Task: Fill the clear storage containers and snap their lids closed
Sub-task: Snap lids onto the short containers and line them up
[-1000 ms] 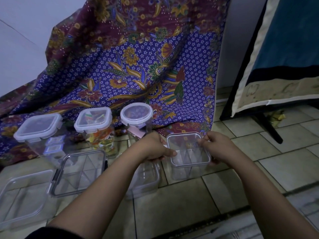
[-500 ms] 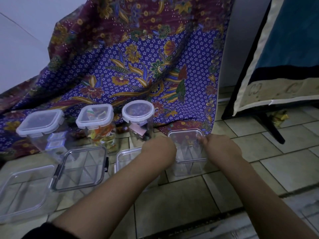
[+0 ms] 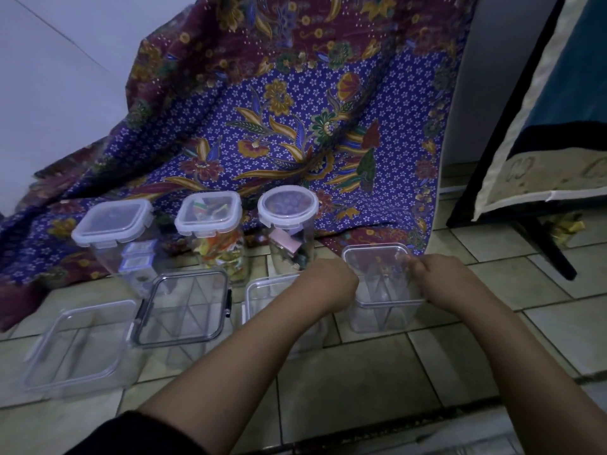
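Note:
A clear square container (image 3: 382, 318) stands on the tiled floor at the right of the row. My left hand (image 3: 328, 284) grips its left rim and my right hand (image 3: 440, 280) grips its right rim. It looks empty, and I cannot tell whether a clear lid lies on it. Behind stand three filled containers with white lids snapped on: a square one (image 3: 113, 221), a square one with colourful contents (image 3: 208, 213) and a round one (image 3: 288, 205).
Three open empty containers lie in front on the left: a wide one (image 3: 78, 346), a black-rimmed one (image 3: 184, 307) and one (image 3: 262, 290) partly hidden by my left arm. A patterned cloth (image 3: 295, 126) hangs behind. A dark stand leg (image 3: 548, 247) is at the right.
Both hands have shifted from over the top of the container to its left and right rim. The container stays on the floor, and the view has tilted slightly.

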